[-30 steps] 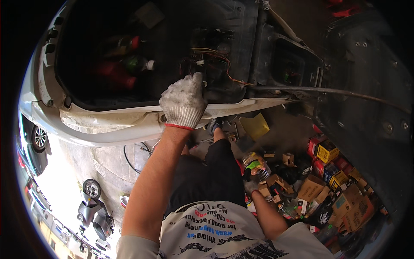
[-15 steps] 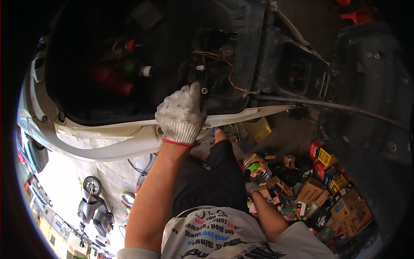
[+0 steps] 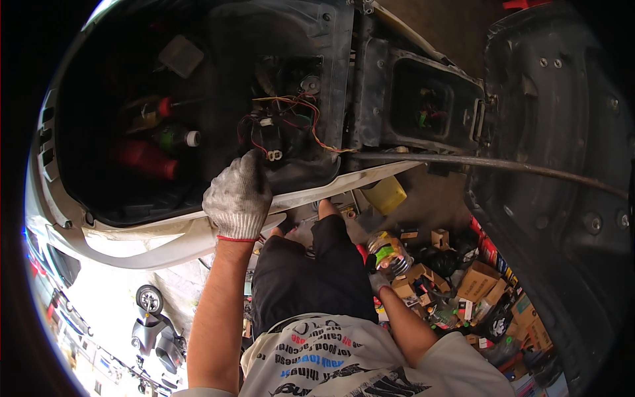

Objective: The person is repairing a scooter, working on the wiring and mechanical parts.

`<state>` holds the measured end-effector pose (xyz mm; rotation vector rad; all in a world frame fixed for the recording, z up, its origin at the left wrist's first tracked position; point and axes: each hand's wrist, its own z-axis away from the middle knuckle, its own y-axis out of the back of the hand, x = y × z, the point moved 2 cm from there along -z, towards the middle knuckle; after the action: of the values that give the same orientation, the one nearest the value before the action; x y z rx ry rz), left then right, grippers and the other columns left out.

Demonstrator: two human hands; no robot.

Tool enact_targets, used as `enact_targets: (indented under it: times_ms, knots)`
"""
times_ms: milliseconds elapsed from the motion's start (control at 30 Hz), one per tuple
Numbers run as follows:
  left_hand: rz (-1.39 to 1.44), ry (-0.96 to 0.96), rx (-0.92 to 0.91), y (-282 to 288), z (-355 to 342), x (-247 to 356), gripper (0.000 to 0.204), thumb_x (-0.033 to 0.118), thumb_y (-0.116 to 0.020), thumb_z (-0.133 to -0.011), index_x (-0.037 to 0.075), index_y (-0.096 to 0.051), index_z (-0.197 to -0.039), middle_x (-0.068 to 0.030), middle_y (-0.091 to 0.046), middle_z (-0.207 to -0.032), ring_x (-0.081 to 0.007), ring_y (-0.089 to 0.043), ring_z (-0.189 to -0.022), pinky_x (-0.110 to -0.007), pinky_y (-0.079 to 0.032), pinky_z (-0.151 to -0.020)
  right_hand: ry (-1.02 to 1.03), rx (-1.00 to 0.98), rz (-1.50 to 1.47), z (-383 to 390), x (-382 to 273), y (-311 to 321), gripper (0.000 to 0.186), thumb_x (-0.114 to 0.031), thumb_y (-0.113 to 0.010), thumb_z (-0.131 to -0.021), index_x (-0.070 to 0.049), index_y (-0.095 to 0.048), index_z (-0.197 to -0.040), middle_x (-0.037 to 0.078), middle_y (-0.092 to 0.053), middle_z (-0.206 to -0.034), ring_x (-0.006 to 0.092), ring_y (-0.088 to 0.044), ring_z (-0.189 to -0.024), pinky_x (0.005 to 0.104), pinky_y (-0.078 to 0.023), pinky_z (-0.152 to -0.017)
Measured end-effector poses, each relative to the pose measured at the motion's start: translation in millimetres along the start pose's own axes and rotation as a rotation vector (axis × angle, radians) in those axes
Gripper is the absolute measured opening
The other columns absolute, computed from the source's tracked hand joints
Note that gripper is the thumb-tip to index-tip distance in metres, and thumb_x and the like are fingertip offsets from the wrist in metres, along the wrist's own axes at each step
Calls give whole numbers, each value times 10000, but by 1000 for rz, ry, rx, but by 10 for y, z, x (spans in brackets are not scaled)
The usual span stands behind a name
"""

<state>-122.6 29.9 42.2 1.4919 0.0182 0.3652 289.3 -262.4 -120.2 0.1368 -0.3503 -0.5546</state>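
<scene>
My left hand (image 3: 239, 195), in a grey-white knit glove with a red cuff, reaches over the rim of a scooter's open under-seat compartment (image 3: 304, 173). Its fingers are curled closed, and whatever they hold is hidden. Just beyond the fingertips are a white plug connector (image 3: 274, 155) and a dark block with thin wires (image 3: 311, 122), yellow and red among them. Low at my right side, my right hand (image 3: 378, 283), also gloved, is closed round something dark with a bit of red beside it; its kind is unclear.
Inside the compartment lie a red bottle (image 3: 142, 159), a white-capped bottle (image 3: 192, 139) and a red-handled screwdriver (image 3: 165, 106). The raised seat (image 3: 555, 119) stands at right. Cardboard boxes (image 3: 477, 281) and a clear plastic jar (image 3: 390, 255) crowd the floor. Another scooter (image 3: 159, 337) is at lower left.
The view has shifted, so the compartment sits further left and lower. My left hand stays closed at the rim by the wires. The right hand remains low at my side.
</scene>
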Motion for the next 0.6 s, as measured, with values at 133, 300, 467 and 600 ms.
enact_targets:
  times_ms: [133,300,467,600]
  knots:
    - [2,-7,7,-18,-2,21,177,167,-621,-800,193,-642,-974,-60,-673,-842,-291,-670,-755,-430,-529,-629,57,-71,102,-82,71,-38,635,-544,-323,-929,-45,-617,-1189,277,-589,-1202,420,-540,-1172,508,-435,-971]
    - [-39,-11,-9,-14,30,11,165,189,-622,-812,190,-642,-976,-65,-678,-851,-299,-672,-765,-430,-533,-639,117,-29,56,-53,81,-204,578,-510,-404,-920,-36,-631,-1160,276,-594,-1193,414,-550,-1161,505,-448,-958]
    - [-21,-14,-30,-36,49,-8,161,252,-618,-862,192,-645,-1009,-82,-680,-881,-317,-662,-808,-443,-526,-678,23,27,-91,21,95,-660,627,-519,-438,-897,22,-615,-1160,308,-555,-1227,418,-529,-1184,497,-439,-986]
    - [-53,-47,1,-27,61,-13,147,259,-622,-842,169,-639,-957,-71,-685,-847,-305,-678,-791,-441,-540,-662,-43,18,-306,321,-9,-1075,594,-515,-448,-893,-11,-634,-1148,295,-577,-1198,413,-541,-1168,491,-453,-965]
